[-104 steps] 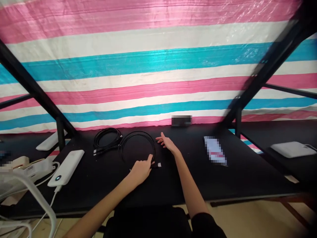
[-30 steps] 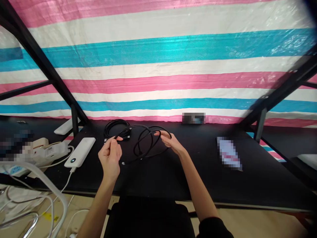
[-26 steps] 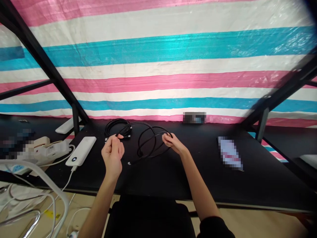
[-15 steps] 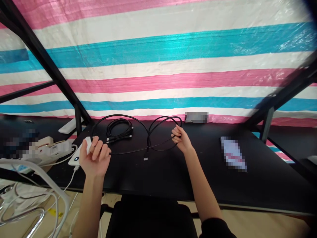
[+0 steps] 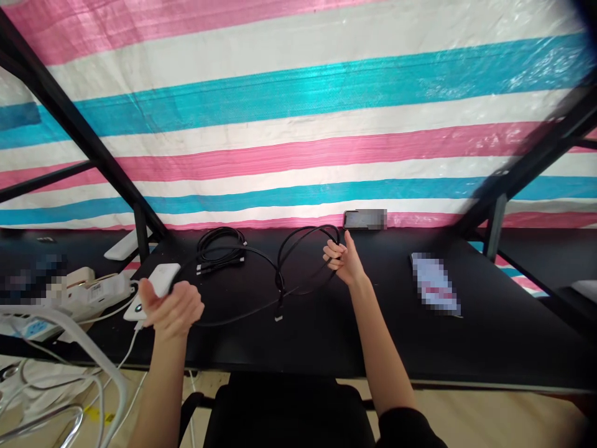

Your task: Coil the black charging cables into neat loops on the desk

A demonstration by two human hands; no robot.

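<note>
A black cable (image 5: 279, 281) stretches between my hands, crossed into a knot-like bundle midway, with a connector end (image 5: 278, 317) hanging below the crossing. Its left loop runs round behind the curled fingers of my left hand (image 5: 173, 308), whose thumb stands apart. My right hand (image 5: 342, 260) has its fingers wrapped round the right-hand loops, thumb raised. A second black cable (image 5: 220, 238), coiled with its plugs showing, lies on the black table behind the left loop. Close behind my left hand is a white power bank (image 5: 164, 277) with a white lead plugged in, partly covered by the hand.
White power strips (image 5: 100, 294) and loose white cords fill the left side. A phone-like device (image 5: 358, 219) rests at the back edge, and a blurred flat packet (image 5: 436, 283) lies right. Black frame bars (image 5: 527, 158) slant up both sides before a striped sheet (image 5: 298, 149).
My left hand has turned and moved slightly down and left, its fingers closer together. The cable's crossing and hanging connector sit a little lower. My right thumb is now raised.
</note>
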